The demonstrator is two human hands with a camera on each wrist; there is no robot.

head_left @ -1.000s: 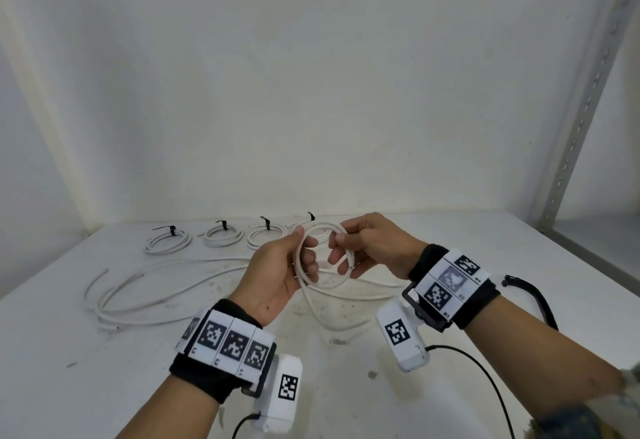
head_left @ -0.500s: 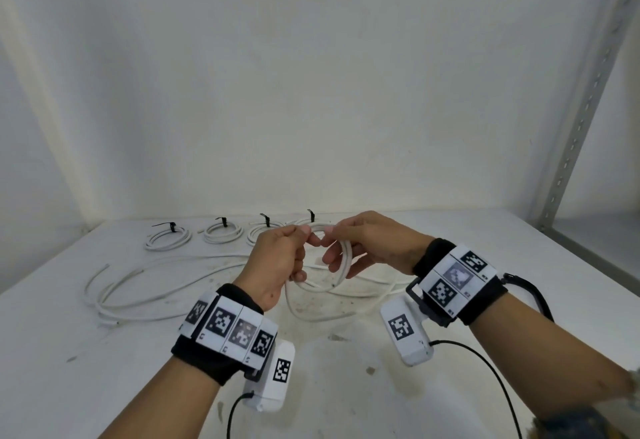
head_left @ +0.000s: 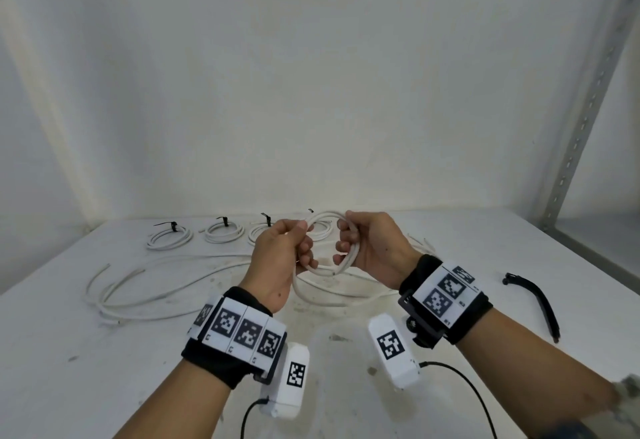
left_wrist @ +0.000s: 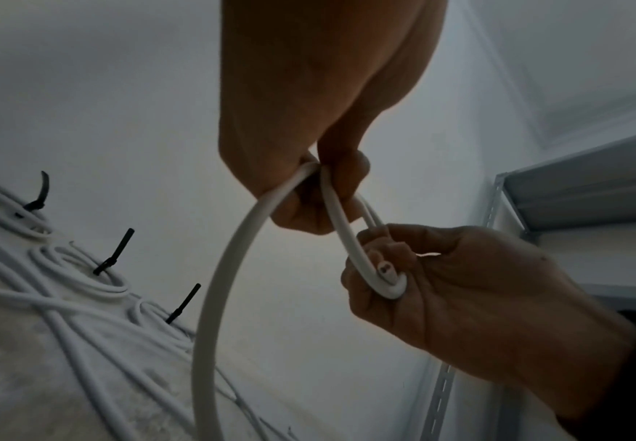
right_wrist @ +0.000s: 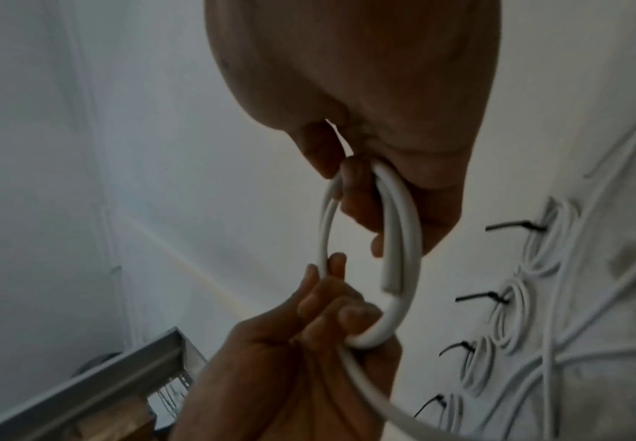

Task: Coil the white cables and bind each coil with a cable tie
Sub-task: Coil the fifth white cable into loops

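Coiling a cable above the table

Both hands hold the cable (head_left: 330, 243) off the table (head_left: 86, 352); left hand (head_left: 277, 258) pinches a fresh loop, right hand (head_left: 374, 248) clasps the coil; next, probably, draw up slack from below; ties (head_left: 533, 300) wait at right.

Loose cables (head_left: 166, 286) sprawl across the bench (head_left: 86, 369) left; tied coils (head_left: 223, 230) line the back; near bench lies open.
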